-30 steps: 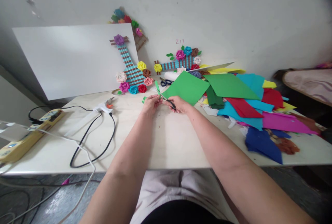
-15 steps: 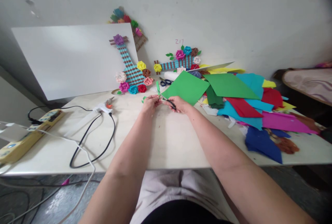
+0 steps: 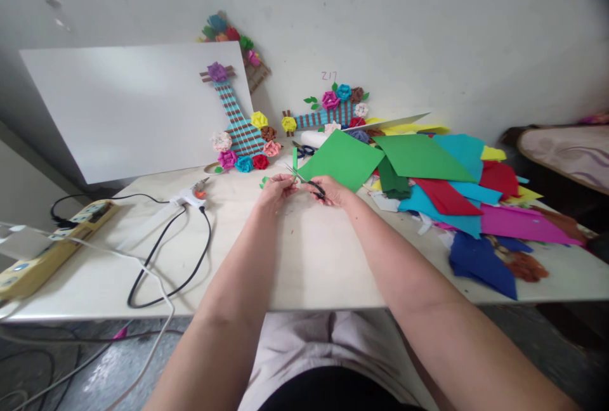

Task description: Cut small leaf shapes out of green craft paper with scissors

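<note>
Nearest, a person's pale trousers (image 3: 295,341) show below the near edge of the off-white surface (image 3: 328,271). Toward its near right corner lies a dark blue, folded, paper-like sheet (image 3: 483,265); along the left edge runs a long yellow plastic power strip (image 3: 61,246).

Farther in, midway between the left and right edges, the two hands work close together. The right hand (image 3: 329,190) grips black-handled metal scissors (image 3: 315,189), their blades pointing to the far left, just beside the left fingertips. The left hand (image 3: 280,189) is narrowed to a pinch on a small green paper-like piece (image 3: 294,177), mostly hidden by its fingers. It sits at the blades, between the two hands. Just beyond is a narrow green strip (image 3: 294,157); whether it joins the pinched piece, I cannot tell.

A white glue gun with an orange trigger (image 3: 189,198) lies left of the left hand. Beyond the right hand spreads a large flat green sheet (image 3: 340,160). Near the far edge, a blue-and-brown striped guitar shape with bright flowers (image 3: 238,122) leans against a white rectangular board (image 3: 143,106).
</note>
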The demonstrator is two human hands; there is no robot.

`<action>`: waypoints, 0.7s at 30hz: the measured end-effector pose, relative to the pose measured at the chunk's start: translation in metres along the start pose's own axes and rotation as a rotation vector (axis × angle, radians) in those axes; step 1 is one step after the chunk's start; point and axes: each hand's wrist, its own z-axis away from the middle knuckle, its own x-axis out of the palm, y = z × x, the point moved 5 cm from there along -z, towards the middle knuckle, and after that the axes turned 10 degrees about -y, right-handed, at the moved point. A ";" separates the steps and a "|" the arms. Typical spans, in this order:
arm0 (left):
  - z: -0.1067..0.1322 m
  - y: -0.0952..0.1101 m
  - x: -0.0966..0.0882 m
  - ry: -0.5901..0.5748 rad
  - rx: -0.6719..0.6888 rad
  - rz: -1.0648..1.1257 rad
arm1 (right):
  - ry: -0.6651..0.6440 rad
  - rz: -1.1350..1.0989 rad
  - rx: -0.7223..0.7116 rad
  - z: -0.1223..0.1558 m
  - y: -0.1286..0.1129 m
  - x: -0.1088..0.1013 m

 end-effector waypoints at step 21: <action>0.001 0.001 -0.003 -0.034 -0.020 0.029 | -0.018 0.011 0.008 -0.001 0.000 0.001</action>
